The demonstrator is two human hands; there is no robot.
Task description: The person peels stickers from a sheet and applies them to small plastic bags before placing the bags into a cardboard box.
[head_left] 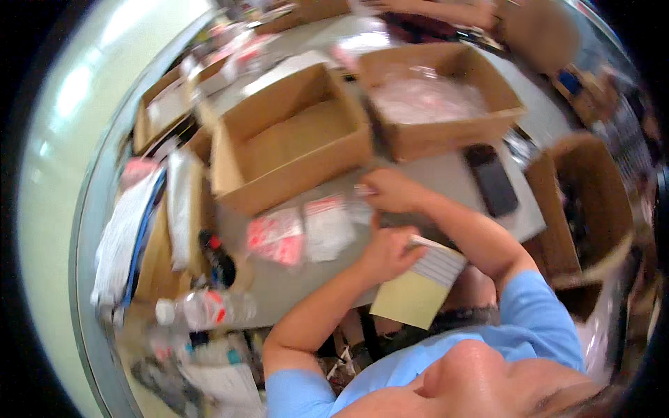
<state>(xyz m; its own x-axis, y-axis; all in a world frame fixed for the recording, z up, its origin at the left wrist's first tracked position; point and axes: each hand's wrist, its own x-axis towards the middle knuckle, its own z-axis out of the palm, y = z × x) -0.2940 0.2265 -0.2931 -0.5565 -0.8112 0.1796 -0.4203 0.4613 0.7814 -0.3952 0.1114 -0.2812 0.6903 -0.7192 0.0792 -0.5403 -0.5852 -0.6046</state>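
My left hand (390, 254) is closed on the top edge of a sticker sheet (412, 296), a yellow backing with a band of pale labels. The sheet hangs over the table's near edge, above my lap. Beyond it, my right hand (391, 190) has its fingertips pinched at a small pale piece, too blurred to name. That hand is low over a clear plastic bag (359, 210). Left of it on the grey table lie a white packet with a red top (327, 228) and a red-and-white packet (277, 235).
An open cardboard box (300, 139) stands beyond my hands; another box (432, 97) holds clear plastic bags. A black phone (493, 181) lies at right, beside a tall carton (582, 205). A plastic bottle (209, 308) lies at the left edge. Across the table is another person's arm (446, 10).
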